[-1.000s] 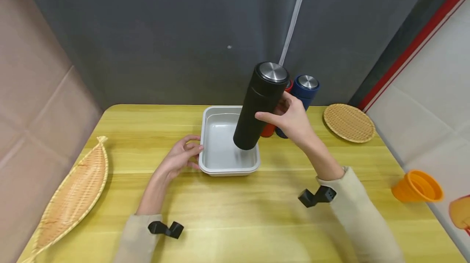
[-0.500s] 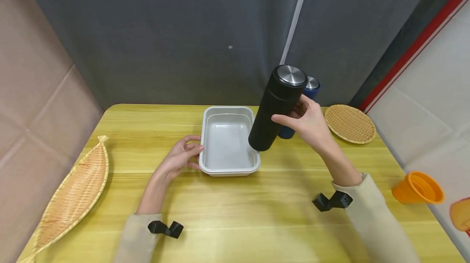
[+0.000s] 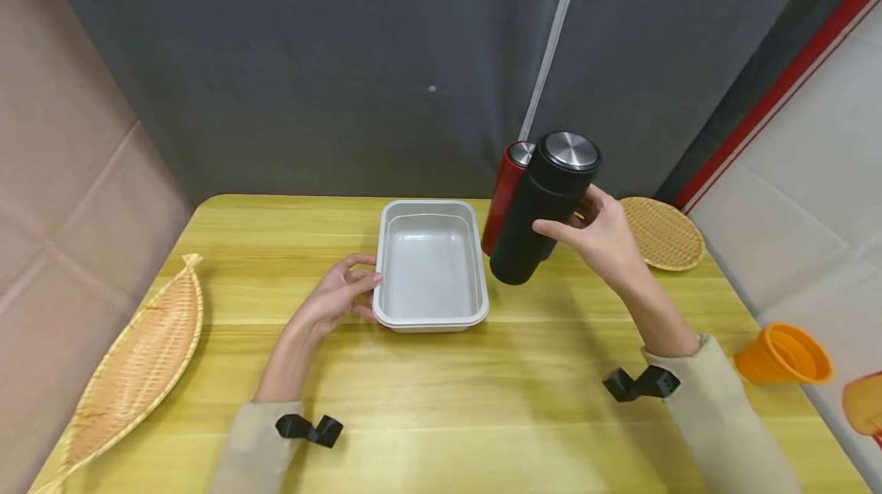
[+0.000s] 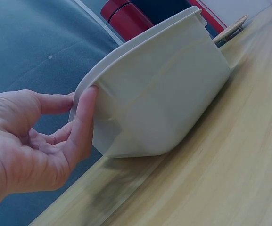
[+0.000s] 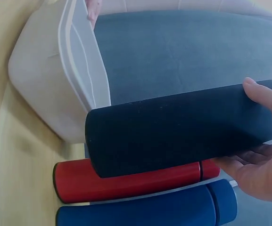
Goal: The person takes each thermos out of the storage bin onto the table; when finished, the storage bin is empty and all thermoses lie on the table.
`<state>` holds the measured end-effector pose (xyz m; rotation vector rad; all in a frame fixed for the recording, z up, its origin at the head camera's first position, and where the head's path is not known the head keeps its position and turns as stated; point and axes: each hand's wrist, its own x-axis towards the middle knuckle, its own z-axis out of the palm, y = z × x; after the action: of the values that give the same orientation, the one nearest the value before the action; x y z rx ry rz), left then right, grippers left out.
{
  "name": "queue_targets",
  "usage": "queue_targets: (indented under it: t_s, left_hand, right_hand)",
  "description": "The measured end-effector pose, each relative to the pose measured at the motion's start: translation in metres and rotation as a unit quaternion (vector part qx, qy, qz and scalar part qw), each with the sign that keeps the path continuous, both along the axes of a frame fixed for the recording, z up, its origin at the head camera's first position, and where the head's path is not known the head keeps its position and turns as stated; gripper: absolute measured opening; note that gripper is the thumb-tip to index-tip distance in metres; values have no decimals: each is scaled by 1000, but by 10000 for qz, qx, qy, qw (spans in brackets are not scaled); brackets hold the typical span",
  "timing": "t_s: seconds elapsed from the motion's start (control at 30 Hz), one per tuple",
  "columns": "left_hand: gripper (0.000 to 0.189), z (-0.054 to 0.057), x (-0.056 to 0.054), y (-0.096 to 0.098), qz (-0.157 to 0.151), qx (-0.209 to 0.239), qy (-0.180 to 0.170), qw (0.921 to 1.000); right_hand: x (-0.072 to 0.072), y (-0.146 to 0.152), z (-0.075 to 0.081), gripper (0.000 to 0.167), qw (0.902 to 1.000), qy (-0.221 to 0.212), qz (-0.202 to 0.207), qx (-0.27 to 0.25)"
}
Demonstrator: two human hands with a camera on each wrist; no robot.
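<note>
A black thermos (image 3: 544, 211) with a brushed metal lid hangs tilted above the table in my right hand (image 3: 602, 245). Thumb on one side and fingers on the other, that hand grips its upper part. Behind it stand a red thermos (image 3: 503, 191) and a blue thermos (image 5: 140, 212), the blue one mostly hidden in the head view. At the table's middle sits a light grey plastic tub (image 3: 432, 268) with nothing inside. My left hand (image 3: 341, 291) holds the tub's left rim; in the left wrist view its fingers (image 4: 83, 117) bend against the rim and outer wall.
A long woven basket (image 3: 141, 364) lies along the left table edge. Over at the right are a round woven tray (image 3: 663, 233) and an orange cup (image 3: 784, 352), with another orange item (image 3: 864, 402) partly cut off. A dark curtain (image 3: 331, 80) backs the table.
My right hand has carried the black thermos rightward, from over the tub to beside it and slightly lower. The red thermos shows again on its left. My left hand stays on the tub.
</note>
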<state>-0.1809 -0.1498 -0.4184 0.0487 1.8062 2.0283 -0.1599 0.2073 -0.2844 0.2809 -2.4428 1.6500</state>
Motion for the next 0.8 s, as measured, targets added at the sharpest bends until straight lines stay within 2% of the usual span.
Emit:
queue_targets:
  t_s: [0.23, 0.57, 0.8]
  left_hand:
    - [46, 0, -1, 0, -90, 34, 71, 9999]
    - [49, -1, -1, -1, -102, 35, 45, 9999]
    - [46, 0, -1, -1, -111, 64, 29, 9999]
  right_hand:
    - [-1, 8, -13, 52, 9997, 96, -189, 138]
    - [-3, 23, -33, 56, 9992, -40, -375, 153]
    - [0, 37, -41, 58, 9974, -185, -640, 261]
